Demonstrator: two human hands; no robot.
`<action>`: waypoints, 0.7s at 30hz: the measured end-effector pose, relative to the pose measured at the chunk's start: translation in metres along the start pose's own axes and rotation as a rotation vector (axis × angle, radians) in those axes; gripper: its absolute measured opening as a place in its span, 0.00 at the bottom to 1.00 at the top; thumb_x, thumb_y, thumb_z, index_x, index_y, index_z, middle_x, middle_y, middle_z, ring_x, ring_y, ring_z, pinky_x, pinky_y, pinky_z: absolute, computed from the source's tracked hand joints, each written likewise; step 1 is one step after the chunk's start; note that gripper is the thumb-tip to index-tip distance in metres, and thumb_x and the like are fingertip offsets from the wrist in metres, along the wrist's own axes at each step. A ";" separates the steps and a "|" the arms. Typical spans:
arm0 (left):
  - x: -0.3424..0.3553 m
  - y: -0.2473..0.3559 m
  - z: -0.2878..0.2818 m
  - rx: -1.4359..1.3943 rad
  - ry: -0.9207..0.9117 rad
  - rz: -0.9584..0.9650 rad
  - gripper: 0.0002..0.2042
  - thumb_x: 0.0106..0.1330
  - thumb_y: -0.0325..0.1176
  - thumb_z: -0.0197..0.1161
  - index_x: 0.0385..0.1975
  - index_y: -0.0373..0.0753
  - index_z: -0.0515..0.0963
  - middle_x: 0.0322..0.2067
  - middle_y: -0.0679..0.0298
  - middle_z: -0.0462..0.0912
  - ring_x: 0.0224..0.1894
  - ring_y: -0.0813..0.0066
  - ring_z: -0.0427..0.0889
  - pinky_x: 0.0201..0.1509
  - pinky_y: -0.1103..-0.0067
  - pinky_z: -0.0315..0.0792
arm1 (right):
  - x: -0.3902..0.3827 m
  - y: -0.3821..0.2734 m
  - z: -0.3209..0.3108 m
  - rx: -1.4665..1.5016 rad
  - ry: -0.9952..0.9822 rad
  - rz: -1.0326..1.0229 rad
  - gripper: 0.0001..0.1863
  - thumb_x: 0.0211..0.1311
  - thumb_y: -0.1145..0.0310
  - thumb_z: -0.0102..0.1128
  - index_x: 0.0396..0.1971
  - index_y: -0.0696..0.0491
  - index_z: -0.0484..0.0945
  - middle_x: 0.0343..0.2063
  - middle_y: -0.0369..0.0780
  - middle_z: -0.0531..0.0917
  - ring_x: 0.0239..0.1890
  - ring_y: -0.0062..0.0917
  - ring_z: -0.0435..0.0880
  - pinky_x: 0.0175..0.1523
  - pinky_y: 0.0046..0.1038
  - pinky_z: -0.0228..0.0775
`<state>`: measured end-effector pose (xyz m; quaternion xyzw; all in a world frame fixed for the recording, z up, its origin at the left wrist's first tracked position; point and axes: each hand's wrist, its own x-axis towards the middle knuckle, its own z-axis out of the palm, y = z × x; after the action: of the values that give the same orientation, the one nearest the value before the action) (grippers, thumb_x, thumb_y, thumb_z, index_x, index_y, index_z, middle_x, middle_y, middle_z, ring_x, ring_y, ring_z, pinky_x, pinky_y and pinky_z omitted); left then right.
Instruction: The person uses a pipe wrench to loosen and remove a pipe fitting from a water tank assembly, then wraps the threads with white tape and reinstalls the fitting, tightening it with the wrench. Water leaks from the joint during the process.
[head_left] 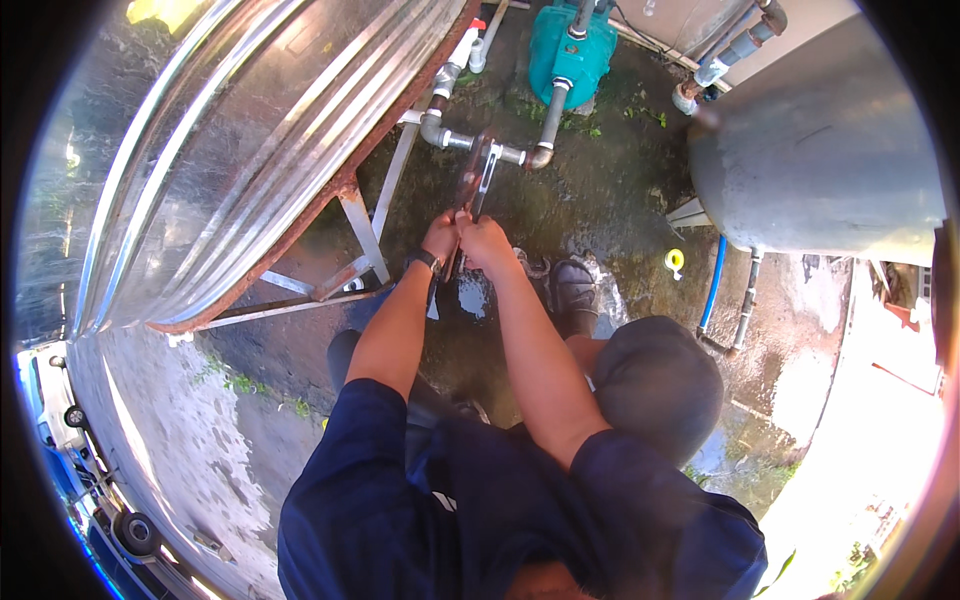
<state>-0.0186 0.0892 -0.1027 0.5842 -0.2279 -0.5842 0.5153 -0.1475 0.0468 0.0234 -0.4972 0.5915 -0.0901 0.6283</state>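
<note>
My left hand (pixel 440 236) and my right hand (pixel 484 243) are close together, both closed around long tool handles below a grey pipe (pixel 507 153). A reddish-brown pipe wrench (pixel 470 183), smeared by motion, runs up from my left hand toward the pipe. Beside it, a silver slotted wrench (pixel 487 172) reaches from my right hand to the same pipe run. My fingers hide the lower grips, and the exact bite of the jaws is too small to make out. A dark band circles my left wrist.
A teal pump or tank (pixel 570 55) stands ahead, joined to the pipe. On the left, a ribbed metal tank (pixel 250 150) rests on a rusty frame (pixel 360 225). A grey tank (pixel 820 160) fills the right, near a blue hose (pixel 713 285) and a yellow tape roll (pixel 674 261). The ground is wet.
</note>
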 end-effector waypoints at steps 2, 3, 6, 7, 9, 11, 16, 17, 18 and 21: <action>-0.009 0.007 -0.001 -0.054 -0.035 -0.036 0.06 0.69 0.32 0.60 0.40 0.40 0.79 0.26 0.69 0.78 0.26 0.82 0.75 0.28 0.82 0.68 | 0.001 0.003 -0.003 0.010 -0.010 -0.043 0.35 0.70 0.45 0.51 0.45 0.71 0.76 0.35 0.61 0.84 0.31 0.45 0.89 0.37 0.40 0.80; -0.013 0.012 -0.001 -0.052 -0.016 -0.096 0.04 0.68 0.31 0.60 0.38 0.41 0.79 0.24 0.71 0.77 0.22 0.84 0.73 0.24 0.84 0.66 | 0.000 0.004 -0.004 0.016 -0.012 -0.047 0.35 0.71 0.45 0.51 0.45 0.71 0.76 0.34 0.60 0.84 0.29 0.43 0.88 0.35 0.39 0.80; -0.031 0.032 0.003 0.024 -0.019 -0.055 0.03 0.68 0.32 0.60 0.35 0.40 0.77 0.18 0.73 0.72 0.16 0.85 0.66 0.17 0.83 0.58 | -0.002 0.005 -0.007 0.064 -0.046 -0.066 0.33 0.72 0.47 0.49 0.44 0.70 0.76 0.32 0.58 0.84 0.29 0.42 0.88 0.35 0.40 0.80; -0.039 0.042 0.003 0.052 -0.029 -0.048 0.04 0.69 0.33 0.60 0.35 0.40 0.77 0.19 0.73 0.72 0.16 0.85 0.67 0.17 0.83 0.58 | -0.003 0.005 -0.007 0.060 -0.055 -0.047 0.31 0.73 0.47 0.49 0.45 0.68 0.76 0.32 0.54 0.84 0.29 0.39 0.87 0.34 0.38 0.81; -0.053 0.062 0.006 0.087 -0.063 -0.010 0.06 0.69 0.34 0.60 0.35 0.40 0.77 0.19 0.72 0.72 0.16 0.84 0.68 0.18 0.82 0.59 | -0.001 0.005 -0.009 0.071 -0.074 -0.009 0.28 0.74 0.47 0.49 0.45 0.63 0.76 0.32 0.45 0.82 0.31 0.34 0.85 0.33 0.33 0.82; -0.062 0.083 0.007 0.264 -0.023 -0.071 0.08 0.70 0.36 0.59 0.37 0.38 0.77 0.20 0.69 0.74 0.18 0.82 0.72 0.20 0.81 0.62 | 0.001 0.007 -0.007 0.053 -0.038 -0.066 0.30 0.74 0.49 0.47 0.45 0.67 0.76 0.32 0.54 0.84 0.30 0.41 0.87 0.36 0.38 0.81; -0.083 0.119 0.027 0.887 0.131 0.068 0.11 0.70 0.38 0.58 0.41 0.36 0.75 0.18 0.70 0.71 0.16 0.79 0.69 0.18 0.77 0.65 | 0.010 0.016 0.000 0.004 -0.007 -0.101 0.30 0.75 0.50 0.44 0.46 0.68 0.77 0.37 0.60 0.84 0.35 0.50 0.87 0.46 0.44 0.78; -0.086 0.128 0.032 0.967 0.125 0.053 0.11 0.71 0.38 0.58 0.41 0.35 0.74 0.19 0.69 0.71 0.16 0.78 0.71 0.18 0.77 0.66 | 0.012 0.017 0.001 0.007 -0.012 -0.095 0.30 0.75 0.50 0.44 0.46 0.67 0.77 0.38 0.61 0.84 0.37 0.51 0.87 0.49 0.44 0.77; -0.088 0.137 0.039 1.045 0.119 0.038 0.12 0.71 0.38 0.58 0.41 0.34 0.73 0.20 0.68 0.72 0.16 0.77 0.72 0.19 0.76 0.67 | 0.014 0.019 0.002 0.007 -0.016 -0.088 0.30 0.75 0.50 0.44 0.46 0.67 0.78 0.39 0.61 0.84 0.40 0.53 0.86 0.52 0.45 0.76; -0.096 0.168 0.059 0.728 0.036 -0.203 0.13 0.72 0.38 0.57 0.41 0.33 0.70 0.23 0.63 0.75 0.17 0.74 0.75 0.19 0.74 0.71 | 0.017 0.021 0.004 -0.189 0.003 -0.209 0.30 0.74 0.50 0.44 0.47 0.66 0.78 0.42 0.62 0.83 0.49 0.54 0.83 0.56 0.46 0.73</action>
<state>-0.0366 0.0918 0.0983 0.7588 -0.3526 -0.5028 0.2171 -0.1493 0.0474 -0.0037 -0.6130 0.5434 -0.0997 0.5649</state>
